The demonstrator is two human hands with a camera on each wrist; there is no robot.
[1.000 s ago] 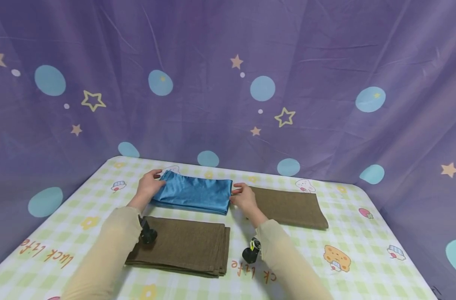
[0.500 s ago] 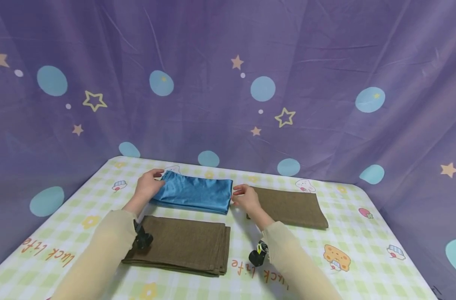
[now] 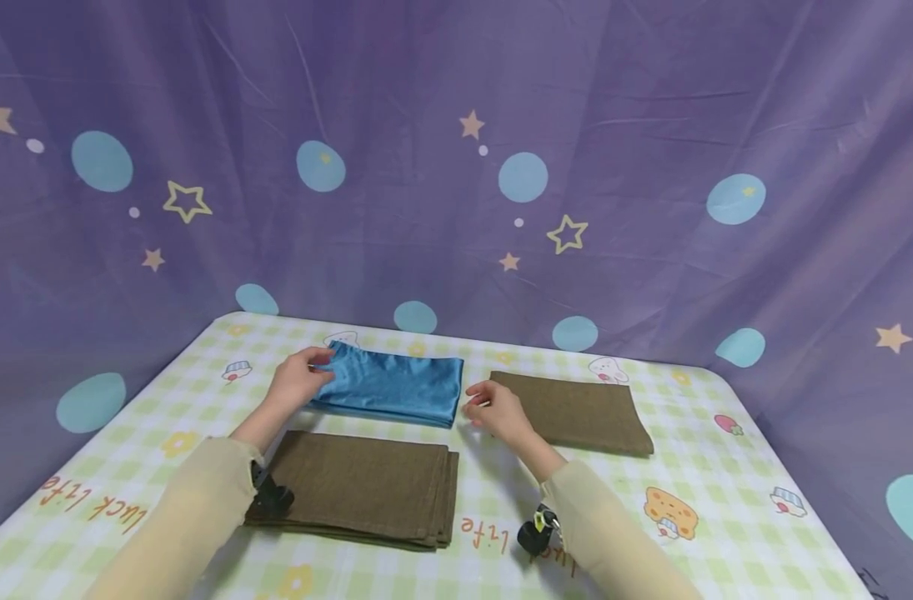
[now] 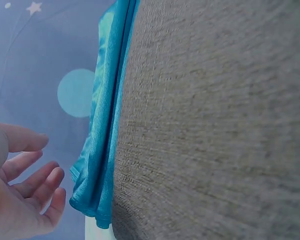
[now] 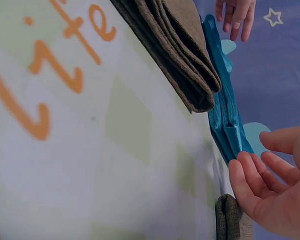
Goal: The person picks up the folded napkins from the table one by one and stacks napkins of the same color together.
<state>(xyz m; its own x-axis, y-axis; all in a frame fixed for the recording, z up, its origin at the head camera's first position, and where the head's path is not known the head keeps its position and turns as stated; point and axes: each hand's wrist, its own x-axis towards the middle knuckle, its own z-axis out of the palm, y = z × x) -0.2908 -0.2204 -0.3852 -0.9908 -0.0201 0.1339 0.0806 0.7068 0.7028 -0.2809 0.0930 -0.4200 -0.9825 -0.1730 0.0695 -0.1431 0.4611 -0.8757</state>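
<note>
A folded shiny blue cloth lies toward the back of the table. My left hand is at its left end with fingers loosely bent, holding nothing; in the left wrist view a gap shows between the fingertips and the cloth. Just off the cloth's right end is my right hand, its fingers relaxed and its grasp empty. Nearer to me, below the blue cloth, a stack of folded brown cloth rests partly behind the left wrist camera. Another folded brown cloth sits to the right, its left part behind my right hand.
A green-and-white checked tablecloth with printed flowers and lettering covers the table. Behind it hangs a purple curtain with stars and blue dots. Black cameras are strapped on both wrists.
My right hand has drawn away from the blue cloth's right end, toward me. The left hand has eased slightly back from the left end. The cloths stay in place.
</note>
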